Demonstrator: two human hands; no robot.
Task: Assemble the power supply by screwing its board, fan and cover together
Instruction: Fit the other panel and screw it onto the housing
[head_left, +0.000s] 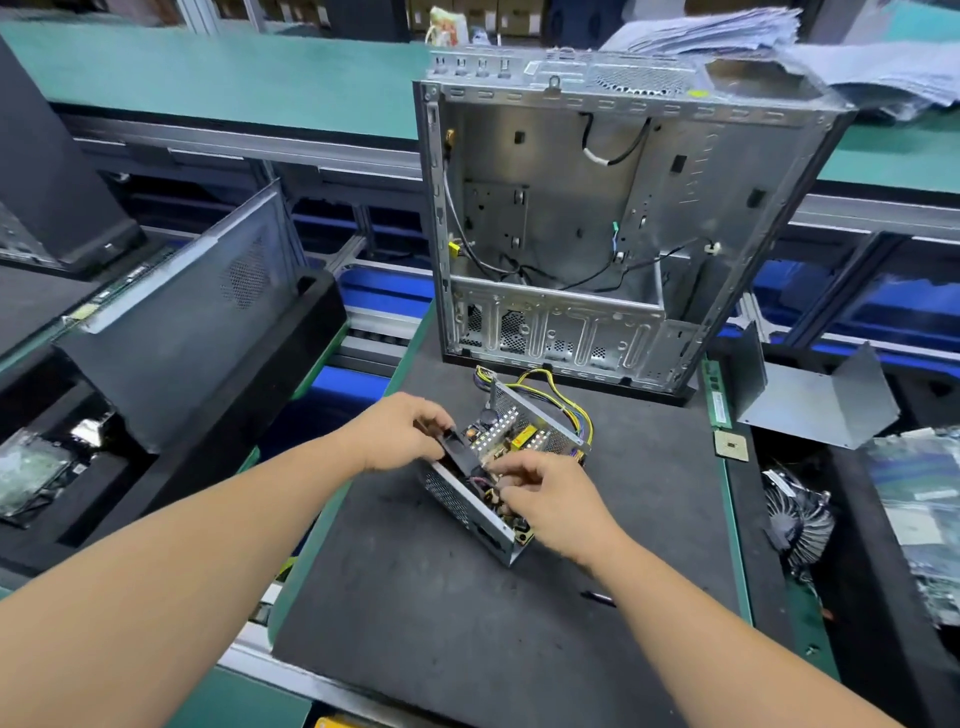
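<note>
The left hand (402, 431) is gripping a flat black fan (460, 449), tilting it into the open power supply (498, 467), while the right hand (545, 499) is pinching something small inside, too hidden to name. The perforated steel box is sitting between both hands on the dark foam desk (467, 597), its board (511, 439) showing. No cover is fitted, so the fan screws and the closing are apparently remaining. Beyond the hands, a bare computer case (597, 218) is standing upright.
</note>
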